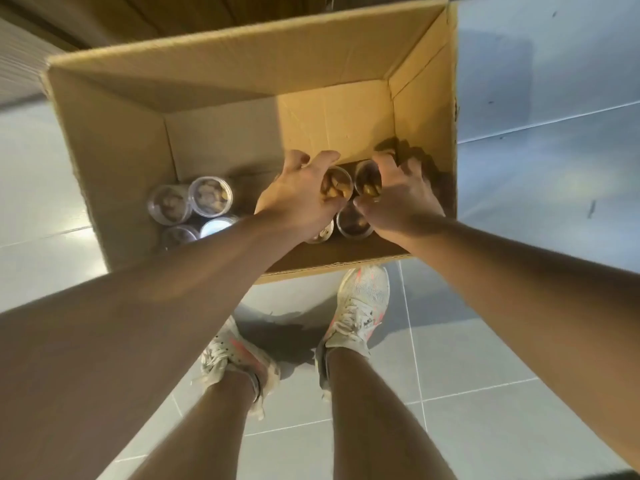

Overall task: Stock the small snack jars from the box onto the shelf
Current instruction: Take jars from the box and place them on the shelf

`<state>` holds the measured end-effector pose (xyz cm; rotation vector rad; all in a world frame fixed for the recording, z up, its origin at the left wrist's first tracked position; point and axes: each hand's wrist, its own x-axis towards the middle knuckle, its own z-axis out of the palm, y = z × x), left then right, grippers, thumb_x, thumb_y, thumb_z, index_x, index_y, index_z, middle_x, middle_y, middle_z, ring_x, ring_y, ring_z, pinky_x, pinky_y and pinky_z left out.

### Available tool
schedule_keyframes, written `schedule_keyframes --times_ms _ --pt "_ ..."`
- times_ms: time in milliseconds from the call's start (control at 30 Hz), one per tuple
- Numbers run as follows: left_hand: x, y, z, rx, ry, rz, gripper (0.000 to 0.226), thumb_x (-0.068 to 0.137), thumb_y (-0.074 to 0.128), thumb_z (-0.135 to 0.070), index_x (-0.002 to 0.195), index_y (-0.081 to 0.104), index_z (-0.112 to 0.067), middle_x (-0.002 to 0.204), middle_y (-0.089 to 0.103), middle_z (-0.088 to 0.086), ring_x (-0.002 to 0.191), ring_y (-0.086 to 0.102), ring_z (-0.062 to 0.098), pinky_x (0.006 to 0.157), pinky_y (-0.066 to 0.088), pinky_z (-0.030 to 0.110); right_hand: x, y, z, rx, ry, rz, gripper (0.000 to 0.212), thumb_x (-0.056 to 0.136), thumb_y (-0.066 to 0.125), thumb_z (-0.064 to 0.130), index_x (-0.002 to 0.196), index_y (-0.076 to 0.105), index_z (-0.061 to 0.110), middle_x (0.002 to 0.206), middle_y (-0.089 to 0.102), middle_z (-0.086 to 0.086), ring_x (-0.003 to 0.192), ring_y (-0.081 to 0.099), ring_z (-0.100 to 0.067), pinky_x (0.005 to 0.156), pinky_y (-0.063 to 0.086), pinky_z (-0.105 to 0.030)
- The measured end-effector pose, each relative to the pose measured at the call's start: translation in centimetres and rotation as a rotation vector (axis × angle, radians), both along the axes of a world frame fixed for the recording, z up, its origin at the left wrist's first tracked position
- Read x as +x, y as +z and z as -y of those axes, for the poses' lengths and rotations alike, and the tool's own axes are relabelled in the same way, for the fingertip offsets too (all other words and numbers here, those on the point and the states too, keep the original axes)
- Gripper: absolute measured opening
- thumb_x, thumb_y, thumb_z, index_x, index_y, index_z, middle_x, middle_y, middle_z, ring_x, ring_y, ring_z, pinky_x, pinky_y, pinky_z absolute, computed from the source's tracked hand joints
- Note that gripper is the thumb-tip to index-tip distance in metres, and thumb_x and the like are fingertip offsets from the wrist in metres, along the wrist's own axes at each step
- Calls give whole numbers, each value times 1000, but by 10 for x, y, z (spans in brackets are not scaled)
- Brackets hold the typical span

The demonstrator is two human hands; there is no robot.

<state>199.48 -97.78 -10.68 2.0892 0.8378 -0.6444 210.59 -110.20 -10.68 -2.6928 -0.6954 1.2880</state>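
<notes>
An open cardboard box stands on the floor in front of my feet. Inside, on the right, my left hand is closed around a small clear snack jar. Right beside it my right hand grips a second snack jar. Both jars are tilted, showing golden snacks through their lids. Two more jars sit under and between my hands. A cluster of several clear jars stands in the box's near left corner. The shelf is out of view.
The box flaps stand upright around the opening, the far flap tallest. Grey floor tiles surround the box. My two feet in white sneakers stand just before the box's near edge. Brown wood panelling runs behind the box.
</notes>
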Motion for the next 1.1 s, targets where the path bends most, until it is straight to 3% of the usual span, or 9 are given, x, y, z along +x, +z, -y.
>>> schedule_keyframes --times_ms 200,333,467,533,633,867,1000,1100 --pt "20 -47 8 -35 -14 -41 61 91 64 -39 147 39 -40 152 28 9 122 56 40 102 48 41 9 -35 1 58 -49 -26 68 95 63 26 153 30 37 153 26 -11 129 48 -39 83 39 -37" --pt "21 -55 8 -81 1 -48 57 88 62 -33 142 46 -37 155 25 9 131 49 41 105 44 39 12 -41 0 67 41 -53 65 98 56 28 155 26 39 151 23 -12 123 50 -39 81 38 -35" --pt "15 -55 2 -12 5 -12 47 88 60 -30 134 51 -31 154 26 10 137 37 44 111 39 50 5 -40 -1 64 175 44 53 103 50 27 152 29 34 148 24 -15 117 52 -38 81 45 -37" --pt "10 -58 -5 9 40 1 39 89 59 -28 128 54 -29 151 26 11 142 29 42 113 36 51 4 -42 -4 42 178 61 50 103 50 31 149 32 32 148 23 -14 118 49 -36 76 41 -35" --pt "5 -61 -14 20 4 15 39 92 64 -30 130 53 -30 147 30 10 137 33 39 112 36 47 8 -48 -12 7 170 78 57 100 57 37 150 31 31 146 25 -14 122 44 -35 75 38 -36" --pt "7 -42 -31 71 13 75 54 91 65 -27 140 43 -27 137 43 8 123 45 39 103 37 41 15 -36 -24 76 94 39 68 100 58 30 155 20 26 146 32 -16 127 41 -38 82 40 -38" --pt "13 3 -46 101 6 130 58 89 70 -31 139 44 -21 138 41 6 122 49 32 100 41 35 24 10 -29 149 73 50 76 96 60 37 155 16 19 143 39 -18 128 42 -39 99 44 -45" --pt "22 51 -59 134 -68 190 61 90 68 -35 146 45 -24 139 37 2 124 51 25 105 42 31 34 59 -27 225 92 105 69 96 60 40 149 20 23 137 42 -17 126 43 -36 101 45 -45"
